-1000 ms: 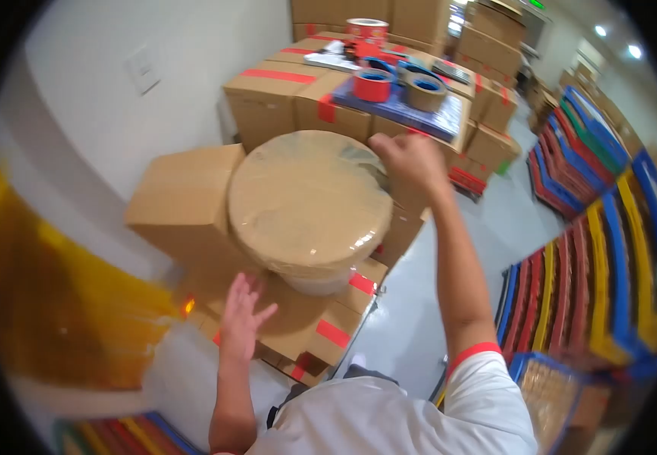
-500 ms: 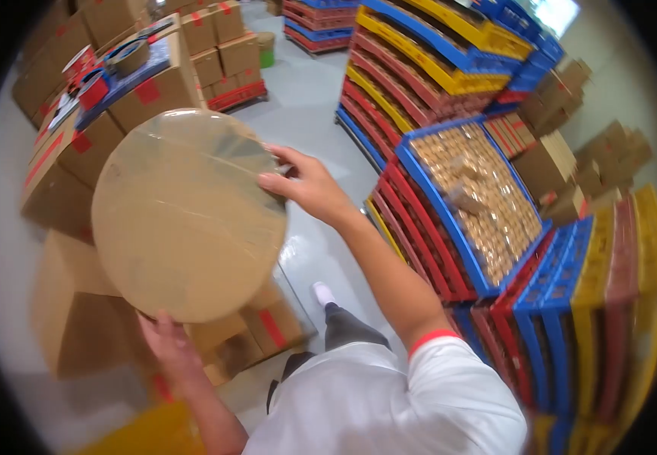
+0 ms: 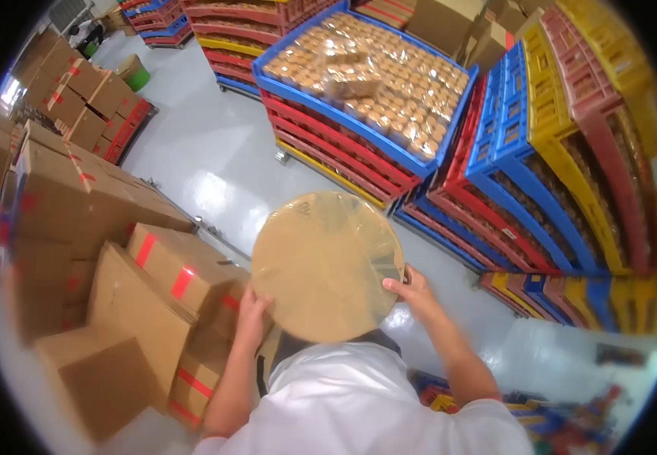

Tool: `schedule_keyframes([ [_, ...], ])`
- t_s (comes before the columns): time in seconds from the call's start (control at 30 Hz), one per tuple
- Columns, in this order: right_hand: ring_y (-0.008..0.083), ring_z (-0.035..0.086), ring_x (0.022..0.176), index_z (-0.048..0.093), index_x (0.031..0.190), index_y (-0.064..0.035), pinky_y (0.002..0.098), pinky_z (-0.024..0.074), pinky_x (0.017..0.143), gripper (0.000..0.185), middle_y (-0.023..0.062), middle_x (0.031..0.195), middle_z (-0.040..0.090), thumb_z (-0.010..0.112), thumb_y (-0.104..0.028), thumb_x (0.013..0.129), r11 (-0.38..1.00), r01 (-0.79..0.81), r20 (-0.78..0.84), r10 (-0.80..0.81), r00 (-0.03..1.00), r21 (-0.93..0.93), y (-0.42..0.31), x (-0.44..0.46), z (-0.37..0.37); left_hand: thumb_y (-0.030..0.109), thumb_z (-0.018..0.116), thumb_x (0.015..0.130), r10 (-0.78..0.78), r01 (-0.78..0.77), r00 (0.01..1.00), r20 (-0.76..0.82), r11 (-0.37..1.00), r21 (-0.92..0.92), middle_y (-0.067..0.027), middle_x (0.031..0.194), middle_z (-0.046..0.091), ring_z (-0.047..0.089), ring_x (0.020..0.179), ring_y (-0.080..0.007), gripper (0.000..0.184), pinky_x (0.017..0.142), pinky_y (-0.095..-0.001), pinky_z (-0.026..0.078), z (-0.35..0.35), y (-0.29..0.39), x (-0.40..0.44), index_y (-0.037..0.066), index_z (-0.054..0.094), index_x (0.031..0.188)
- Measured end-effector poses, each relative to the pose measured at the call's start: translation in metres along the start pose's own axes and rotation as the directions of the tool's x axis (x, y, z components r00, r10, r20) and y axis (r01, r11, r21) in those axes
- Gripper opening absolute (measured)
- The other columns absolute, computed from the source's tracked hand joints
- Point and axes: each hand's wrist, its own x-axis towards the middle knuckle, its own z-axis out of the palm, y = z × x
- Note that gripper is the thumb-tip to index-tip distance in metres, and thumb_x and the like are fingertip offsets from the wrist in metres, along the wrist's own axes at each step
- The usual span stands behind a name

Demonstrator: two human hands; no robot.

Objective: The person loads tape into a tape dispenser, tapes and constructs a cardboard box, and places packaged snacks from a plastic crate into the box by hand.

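Observation:
A round cardboard disc [image 3: 325,265], brown and covered with shiny clear tape or film, is held up in front of my body. My left hand [image 3: 252,315] grips its lower left edge, thumb showing at the rim and the other fingers partly hidden. On the right edge my right hand [image 3: 416,294] clasps it, thumb on top and fingers curled behind. What lies under the disc is hidden.
Taped cartons [image 3: 184,265] and an opened box [image 3: 105,371] crowd the left. Ahead and right stand stacked crates, the top blue crate [image 3: 374,83] full of wrapped round goods. A green-based bin [image 3: 133,73] and a bent-over person [image 3: 86,32] are farther off.
My view has swung to the right. The disc has come closer to my body, with both hands now at its sides; the left hand was below it before.

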Motion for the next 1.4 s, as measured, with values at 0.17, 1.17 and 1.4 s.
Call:
schedule_keyframes([
  [0.17,0.0229,0.068,0.090,0.059,0.112,-0.0028,0.0379,0.0581,0.076,0.047,0.0114,0.107,0.067,0.083,-0.033,0.084,0.974,-0.188,-0.295,0.217,0.930,0.123,0.152,0.033,-0.092,0.024,0.066,0.098,-0.147,0.064,0.984,0.101,0.819,0.570,-0.0202,0.150,0.049,0.049,0.139,-0.0271,0.067,0.111,-0.0391,0.043,0.053,-0.128,0.006,0.000,0.038,0.154],
  [1.17,0.0370,0.063,0.113,0.049,0.143,-0.0095,0.0544,0.0564,0.095,0.051,0.0121,0.132,0.059,0.062,-0.016,0.094,0.765,-0.285,-0.427,0.581,0.693,0.577,0.533,0.172,-0.224,0.029,0.060,0.102,-0.462,0.434,0.873,-0.158,0.587,0.683,-0.0184,0.141,0.061,0.057,0.133,-0.0282,0.050,0.110,-0.0360,0.043,0.068,-0.257,-0.079,0.004,0.053,0.145],
  [1.4,0.0429,0.052,0.134,0.052,0.143,0.0027,0.0464,0.0406,0.115,0.073,0.0265,0.144,0.055,0.064,-0.042,0.086,0.616,-0.460,-0.592,-0.013,0.806,-0.639,0.504,0.231,-0.228,0.028,0.061,0.102,-0.293,0.400,0.914,-0.280,0.762,0.509,-0.0212,0.143,0.059,0.055,0.134,-0.0291,0.050,0.113,-0.0377,0.042,0.017,-0.243,-0.116,0.000,0.053,0.144],
])
